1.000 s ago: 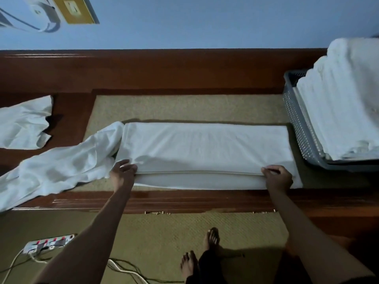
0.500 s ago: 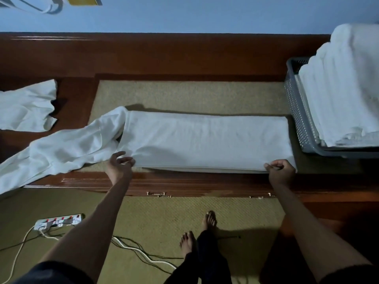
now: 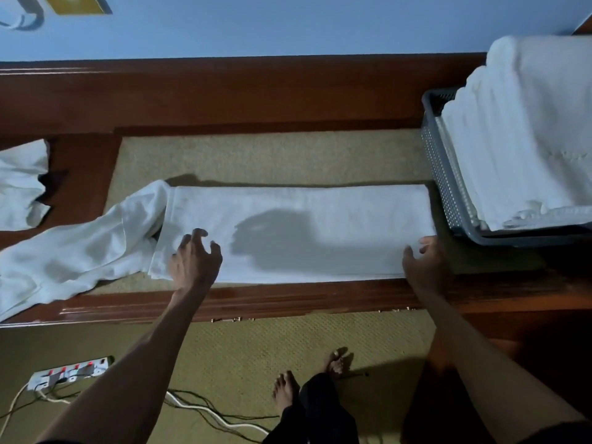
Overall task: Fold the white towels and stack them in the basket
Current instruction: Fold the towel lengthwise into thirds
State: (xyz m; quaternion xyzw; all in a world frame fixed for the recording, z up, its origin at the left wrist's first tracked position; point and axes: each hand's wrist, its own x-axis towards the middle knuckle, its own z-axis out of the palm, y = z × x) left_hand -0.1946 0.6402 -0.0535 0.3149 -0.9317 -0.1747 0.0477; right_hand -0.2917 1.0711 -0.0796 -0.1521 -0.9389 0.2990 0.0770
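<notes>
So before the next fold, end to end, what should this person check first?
1. Long towel lies flat on the mat: ok.
2. Left hand grips the towel's left end: not ok, fingers are spread above it.
3. Right hand grips the right end: not ok, it is open at the corner.
4. Loose towel is clear of the left end: not ok, it lies against it.
5. Room in the basket: cannot tell; the stack rises above its rim.
</notes>
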